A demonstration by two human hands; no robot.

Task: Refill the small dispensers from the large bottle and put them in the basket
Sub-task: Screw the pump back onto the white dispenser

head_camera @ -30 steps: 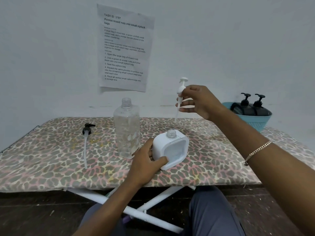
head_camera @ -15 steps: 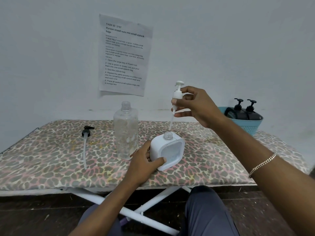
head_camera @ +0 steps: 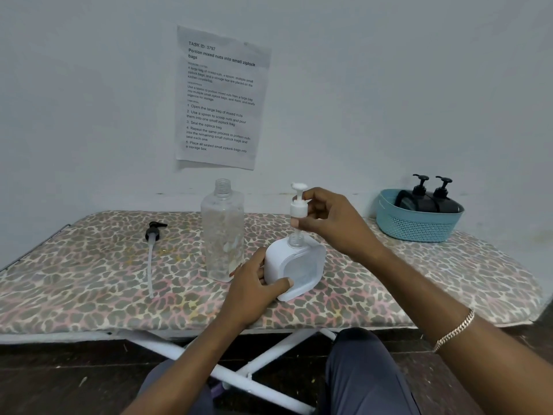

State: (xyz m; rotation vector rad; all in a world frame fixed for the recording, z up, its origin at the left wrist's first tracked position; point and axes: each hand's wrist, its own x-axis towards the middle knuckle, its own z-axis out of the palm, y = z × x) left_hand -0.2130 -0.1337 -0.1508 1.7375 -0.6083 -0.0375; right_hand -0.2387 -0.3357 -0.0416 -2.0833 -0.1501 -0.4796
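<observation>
my left hand [head_camera: 254, 290] grips the white dispenser [head_camera: 294, 269] steady at table centre; my right hand [head_camera: 326, 223] pinches the pump [head_camera: 298, 205] at its twelve o'clock, tube entering the neck. basket [head_camera: 419, 226] waits at two o'clock.

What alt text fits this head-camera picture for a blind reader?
A right hand holds a white pump above a white dispenser that the left hand grips on a table; two black dispensers sit in a blue basket.
</observation>
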